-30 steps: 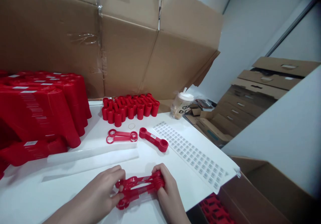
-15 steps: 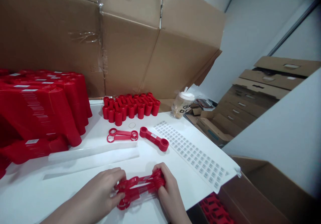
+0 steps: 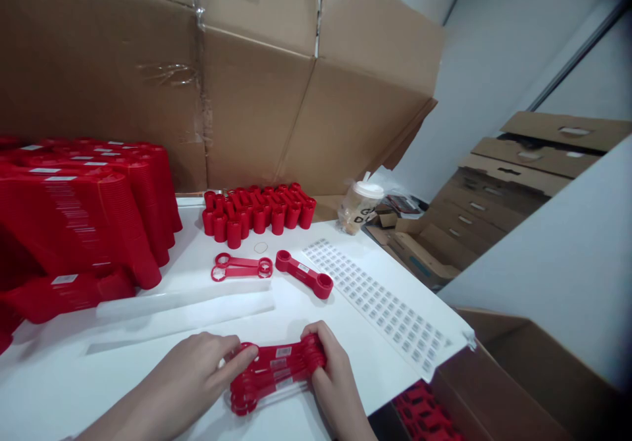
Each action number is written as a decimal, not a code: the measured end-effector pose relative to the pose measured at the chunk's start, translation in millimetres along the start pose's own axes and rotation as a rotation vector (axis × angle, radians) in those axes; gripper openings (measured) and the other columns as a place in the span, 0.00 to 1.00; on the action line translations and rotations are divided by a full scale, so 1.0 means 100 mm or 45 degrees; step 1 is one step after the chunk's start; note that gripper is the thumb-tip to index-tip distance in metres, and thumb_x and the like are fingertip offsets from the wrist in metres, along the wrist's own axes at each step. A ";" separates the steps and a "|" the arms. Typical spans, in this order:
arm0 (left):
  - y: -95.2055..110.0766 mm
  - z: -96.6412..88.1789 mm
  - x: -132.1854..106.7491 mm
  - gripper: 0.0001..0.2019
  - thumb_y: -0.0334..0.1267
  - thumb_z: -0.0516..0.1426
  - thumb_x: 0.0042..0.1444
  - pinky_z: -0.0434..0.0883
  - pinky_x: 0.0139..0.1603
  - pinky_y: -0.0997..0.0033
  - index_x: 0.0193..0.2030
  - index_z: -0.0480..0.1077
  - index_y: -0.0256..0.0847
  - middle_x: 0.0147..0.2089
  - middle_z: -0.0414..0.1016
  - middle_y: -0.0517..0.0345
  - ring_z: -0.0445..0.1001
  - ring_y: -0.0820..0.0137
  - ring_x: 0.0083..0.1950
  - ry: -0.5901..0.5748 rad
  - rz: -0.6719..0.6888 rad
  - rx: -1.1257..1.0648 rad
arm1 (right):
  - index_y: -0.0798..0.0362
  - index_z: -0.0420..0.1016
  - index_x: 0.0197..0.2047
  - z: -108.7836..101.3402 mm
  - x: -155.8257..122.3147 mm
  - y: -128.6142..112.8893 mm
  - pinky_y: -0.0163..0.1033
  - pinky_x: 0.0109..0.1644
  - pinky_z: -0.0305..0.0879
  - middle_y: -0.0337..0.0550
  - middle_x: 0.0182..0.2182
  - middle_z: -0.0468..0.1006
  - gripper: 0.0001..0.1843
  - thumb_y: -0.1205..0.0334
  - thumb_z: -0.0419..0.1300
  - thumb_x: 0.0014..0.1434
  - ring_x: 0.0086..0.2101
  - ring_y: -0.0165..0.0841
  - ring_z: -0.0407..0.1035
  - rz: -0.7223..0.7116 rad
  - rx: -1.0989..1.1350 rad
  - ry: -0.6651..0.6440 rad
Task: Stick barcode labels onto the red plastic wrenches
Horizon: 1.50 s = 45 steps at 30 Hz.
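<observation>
Low at the front of the white table, my right hand [image 3: 334,370] wraps round the right end of a fanned stack of red plastic double-ring pieces [image 3: 276,366], several of them with small barcode labels. At the stack's left end, my left hand [image 3: 200,367] pinches the upper ring of a piece, thumb on top; its other fingers are partly hidden. Beyond the hands lie two thin red double-ring pieces [image 3: 241,272], side by side. To their right, a thicker stack of the same shape [image 3: 303,274] rests at a slant with one label on top.
Tall red stacks [image 3: 83,210] fill the left side. A cluster of short red stacks [image 3: 259,214] stands before the cardboard [image 3: 257,99]. A label sheet [image 3: 375,306] lies right, with a lidded cup [image 3: 362,205] behind it. Translucent strips [image 3: 187,311] lie left of centre. A box [image 3: 498,375] stands lower right.
My left thumb has moved up onto the top of the stack's left end. The pieces lie closer together, and more labels show. My right hand keeps its grip.
</observation>
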State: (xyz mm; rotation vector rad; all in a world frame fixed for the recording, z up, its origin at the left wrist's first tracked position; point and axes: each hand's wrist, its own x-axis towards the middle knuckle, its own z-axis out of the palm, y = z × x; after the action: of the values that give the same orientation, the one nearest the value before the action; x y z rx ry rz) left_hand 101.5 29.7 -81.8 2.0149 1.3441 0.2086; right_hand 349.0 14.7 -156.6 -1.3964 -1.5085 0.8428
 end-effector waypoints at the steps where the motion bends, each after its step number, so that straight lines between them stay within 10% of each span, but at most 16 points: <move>1: 0.00 -0.01 0.00 0.26 0.57 0.40 0.70 0.57 0.37 0.66 0.29 0.64 0.42 0.33 0.76 0.56 0.73 0.64 0.35 -0.007 -0.005 0.001 | 0.49 0.65 0.37 0.00 0.00 0.01 0.40 0.38 0.58 0.39 0.33 0.71 0.14 0.76 0.47 0.53 0.35 0.37 0.66 -0.002 -0.006 -0.005; 32: -0.12 0.08 0.09 0.27 0.56 0.42 0.67 0.54 0.33 0.67 0.22 0.55 0.41 0.25 0.66 0.58 0.61 0.70 0.27 -0.036 -0.095 0.045 | 0.49 0.64 0.38 -0.02 0.01 -0.01 0.39 0.38 0.58 0.37 0.33 0.70 0.13 0.75 0.46 0.54 0.34 0.35 0.65 -0.023 -0.028 -0.056; 45: -0.17 0.06 0.09 0.19 0.48 0.51 0.64 0.57 0.35 0.69 0.28 0.73 0.41 0.31 0.76 0.58 0.70 0.68 0.33 0.015 -0.009 0.008 | 0.49 0.63 0.37 -0.01 0.01 -0.03 0.39 0.38 0.56 0.37 0.32 0.69 0.13 0.76 0.45 0.53 0.34 0.35 0.65 0.001 -0.035 -0.027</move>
State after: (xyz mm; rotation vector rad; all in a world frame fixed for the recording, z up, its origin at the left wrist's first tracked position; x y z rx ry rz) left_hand 95.5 38.3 -98.7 2.0166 1.3610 0.2140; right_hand 349.1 15.7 -153.7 -1.4123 -1.5410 0.8424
